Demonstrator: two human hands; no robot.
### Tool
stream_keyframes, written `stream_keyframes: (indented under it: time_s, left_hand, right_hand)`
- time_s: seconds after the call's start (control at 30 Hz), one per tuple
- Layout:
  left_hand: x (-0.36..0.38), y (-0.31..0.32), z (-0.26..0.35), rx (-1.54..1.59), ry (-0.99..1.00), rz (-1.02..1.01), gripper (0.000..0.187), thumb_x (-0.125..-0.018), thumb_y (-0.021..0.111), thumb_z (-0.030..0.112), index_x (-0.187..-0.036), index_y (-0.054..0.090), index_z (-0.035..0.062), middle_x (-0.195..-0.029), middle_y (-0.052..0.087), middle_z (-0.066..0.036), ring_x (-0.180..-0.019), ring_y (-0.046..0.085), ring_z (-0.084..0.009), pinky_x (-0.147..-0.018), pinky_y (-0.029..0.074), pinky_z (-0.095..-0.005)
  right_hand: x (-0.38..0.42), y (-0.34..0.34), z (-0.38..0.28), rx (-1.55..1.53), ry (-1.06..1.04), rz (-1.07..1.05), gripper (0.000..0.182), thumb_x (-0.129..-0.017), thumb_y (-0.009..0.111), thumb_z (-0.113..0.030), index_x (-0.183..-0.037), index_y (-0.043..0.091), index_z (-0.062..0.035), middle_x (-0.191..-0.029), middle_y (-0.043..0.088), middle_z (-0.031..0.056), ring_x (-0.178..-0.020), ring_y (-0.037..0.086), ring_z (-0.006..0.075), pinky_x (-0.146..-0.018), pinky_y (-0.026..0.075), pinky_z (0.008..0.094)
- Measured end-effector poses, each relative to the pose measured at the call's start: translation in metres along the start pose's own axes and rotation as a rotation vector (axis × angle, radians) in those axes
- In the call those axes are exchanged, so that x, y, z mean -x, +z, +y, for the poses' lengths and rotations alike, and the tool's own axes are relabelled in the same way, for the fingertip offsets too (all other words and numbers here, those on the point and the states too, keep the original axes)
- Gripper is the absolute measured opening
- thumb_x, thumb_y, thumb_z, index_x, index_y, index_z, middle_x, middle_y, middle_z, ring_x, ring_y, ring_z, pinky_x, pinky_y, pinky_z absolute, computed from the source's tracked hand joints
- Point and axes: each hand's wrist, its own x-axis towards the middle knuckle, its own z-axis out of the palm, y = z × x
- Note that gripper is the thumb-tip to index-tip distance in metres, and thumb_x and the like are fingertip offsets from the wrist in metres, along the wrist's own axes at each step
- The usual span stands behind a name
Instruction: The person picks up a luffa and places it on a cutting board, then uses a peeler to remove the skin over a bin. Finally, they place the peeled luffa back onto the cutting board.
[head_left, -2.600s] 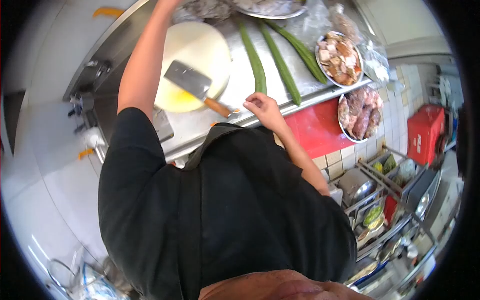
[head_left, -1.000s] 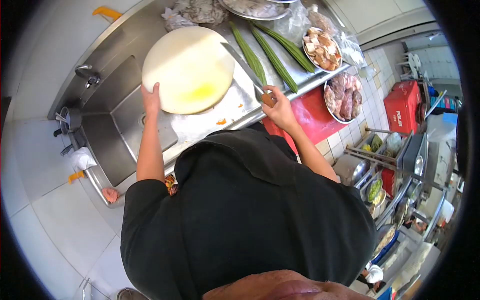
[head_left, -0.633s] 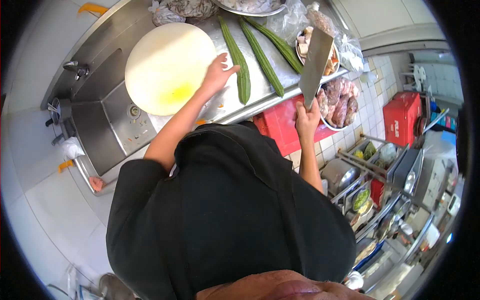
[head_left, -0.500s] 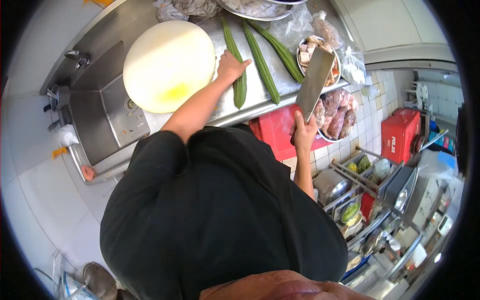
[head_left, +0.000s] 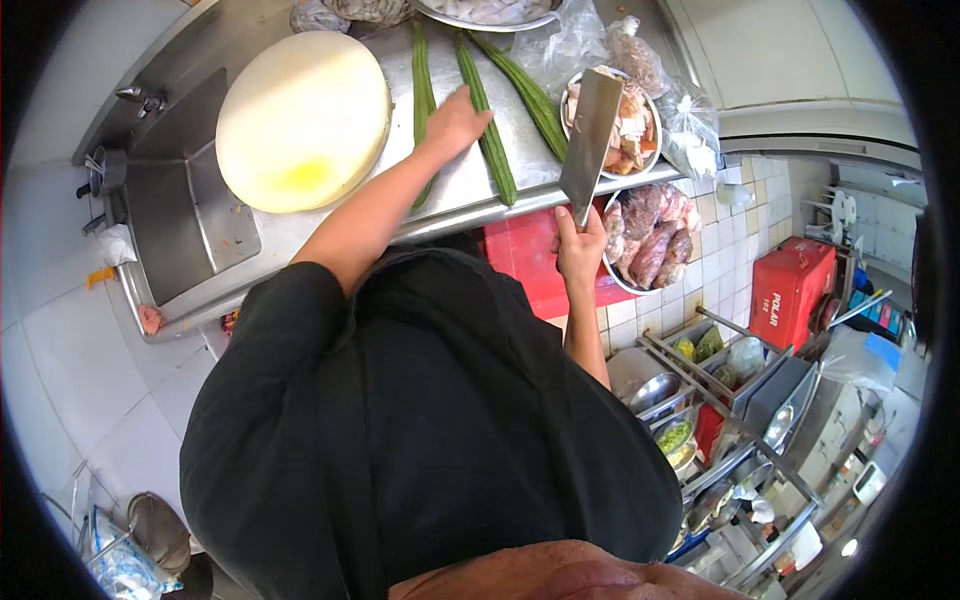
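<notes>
My left hand [head_left: 455,118] reaches across the steel counter [head_left: 455,195] and lies on the long green gourds [head_left: 488,130], between the leftmost and the middle one; I cannot tell whether its fingers grip one. My right hand [head_left: 580,245] is shut on the handle of a cleaver [head_left: 590,135], blade pointing up and away, held over the counter's front edge. A round pale cutting board [head_left: 300,115] with a yellow stain lies left of the gourds.
A sink [head_left: 185,215] with a tap sits left of the board. A bowl of chopped food [head_left: 630,125] and a bowl of raw meat [head_left: 650,235] stand at the right, the meat on a red surface [head_left: 520,260]. Bagged food lies behind. Racks of bowls fill the lower right.
My right hand picked the cleaver up off the board and lifted it to the right. My left hand left the board and moved onto the gourds.
</notes>
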Motion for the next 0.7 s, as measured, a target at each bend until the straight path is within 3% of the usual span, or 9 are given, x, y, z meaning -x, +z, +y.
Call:
stream_keyframes:
  time_s: [0.03, 0.1, 0.2, 0.3, 0.33, 0.47, 0.6, 0.67, 0.7]
  left_hand:
    - [-0.015, 0.014, 0.003, 0.057, -0.153, -0.083, 0.074, -0.08, 0.068, 0.042, -0.13, 0.043, -0.007, -0.121, 0.058, -0.029, -0.111, 0.059, -0.0397, -0.095, 0.047, -0.0412]
    - [-0.032, 0.042, 0.003, 0.098, -0.293, 0.008, 0.076, -0.074, 0.073, 0.04, -0.127, 0.045, -0.0065, -0.116, 0.06, -0.028, -0.108, 0.06, -0.0393, -0.093, 0.048, -0.0407]
    - [-0.043, 0.063, -0.018, 0.061, -0.162, 0.162, 0.065, -0.074, 0.07, 0.032, -0.118, 0.047, -0.0107, -0.111, 0.061, -0.029, -0.106, 0.061, -0.0381, -0.089, 0.049, -0.0433]
    - [-0.052, 0.065, -0.031, 0.335, -0.193, 0.052, 0.054, -0.074, 0.067, 0.025, -0.112, 0.051, -0.0088, -0.103, 0.063, -0.027, -0.099, 0.063, -0.0369, -0.086, 0.051, -0.0424]
    - [-0.061, 0.072, -0.047, 0.502, -0.2, 0.0, 0.038, -0.077, 0.062, 0.021, -0.103, 0.054, -0.0051, -0.091, 0.063, -0.021, -0.091, 0.065, -0.0324, -0.08, 0.052, -0.042]
    - [-0.019, 0.014, -0.046, 1.351, -0.498, -0.346, 0.023, -0.082, 0.054, 0.018, -0.097, 0.053, -0.0001, -0.086, 0.06, -0.014, -0.077, 0.062, -0.0286, -0.068, 0.054, -0.0459]
    - [0.026, -0.044, -0.06, 1.376, -0.555, -0.338, 0.024, -0.084, 0.05, 0.024, -0.099, 0.054, 0.0061, -0.088, 0.059, -0.01, -0.07, 0.058, -0.0221, -0.06, 0.052, -0.0381]
    - [0.034, -0.052, -0.096, 1.449, -0.455, -0.455, 0.036, -0.09, 0.059, 0.044, -0.099, 0.058, 0.0091, -0.081, 0.056, -0.006, -0.062, 0.054, -0.0179, -0.057, 0.05, -0.0333]
    - [0.06, -0.073, -0.093, 1.557, -0.39, -0.457, 0.036, -0.089, 0.063, 0.045, -0.096, 0.06, 0.0094, -0.077, 0.055, -0.005, -0.06, 0.052, -0.0158, -0.055, 0.048, -0.0304]
  right_hand:
    - [-0.003, -0.002, -0.002, -0.008, -0.012, 0.004, 0.017, -0.088, 0.067, -0.01, -0.101, 0.061, -0.0003, -0.056, 0.047, -0.004, -0.042, 0.042, 0.0045, -0.037, 0.032, 0.022]
    - [-0.004, -0.006, -0.002, -0.03, -0.029, 0.009, 0.017, -0.089, 0.066, -0.011, -0.101, 0.059, -0.0004, -0.055, 0.047, -0.0035, -0.042, 0.043, 0.0048, -0.038, 0.033, 0.022]
    - [0.003, -0.01, -0.007, -0.001, -0.038, 0.017, 0.018, -0.089, 0.066, -0.011, -0.102, 0.059, -0.0001, -0.055, 0.048, -0.0027, -0.042, 0.044, 0.0055, -0.038, 0.034, 0.0221]
    - [0.01, -0.013, -0.006, -0.001, -0.015, -0.006, 0.018, -0.089, 0.066, -0.011, -0.102, 0.059, 0.0001, -0.055, 0.048, -0.0025, -0.042, 0.045, 0.0058, -0.038, 0.034, 0.0222]
    - [0.011, -0.013, -0.008, -0.001, 0.0, -0.015, 0.017, -0.089, 0.066, -0.011, -0.101, 0.059, -0.0002, -0.055, 0.048, -0.0023, -0.042, 0.045, 0.0062, -0.038, 0.034, 0.0223]
    - [-0.002, -0.013, 0.006, 0.021, 0.023, -0.068, 0.016, -0.089, 0.066, -0.011, -0.099, 0.059, -0.0013, -0.054, 0.048, -0.0016, -0.04, 0.044, 0.0073, -0.037, 0.034, 0.0229]
    - [-0.027, 0.014, -0.004, 0.066, 0.058, -0.193, 0.016, -0.089, 0.066, -0.014, -0.097, 0.059, -0.0019, -0.057, 0.051, -0.0005, -0.04, 0.046, 0.0081, -0.036, 0.035, 0.0237]
    - [-0.044, 0.031, -0.008, 0.19, 0.016, -0.265, 0.015, -0.091, 0.064, -0.016, -0.094, 0.059, -0.0024, -0.055, 0.051, 0.0002, -0.04, 0.046, 0.0084, -0.037, 0.035, 0.0241]
    - [-0.053, 0.043, -0.009, 0.23, -0.025, -0.324, 0.015, -0.091, 0.063, -0.017, -0.093, 0.058, -0.0024, -0.054, 0.051, 0.0005, -0.04, 0.046, 0.0086, -0.037, 0.035, 0.0242]
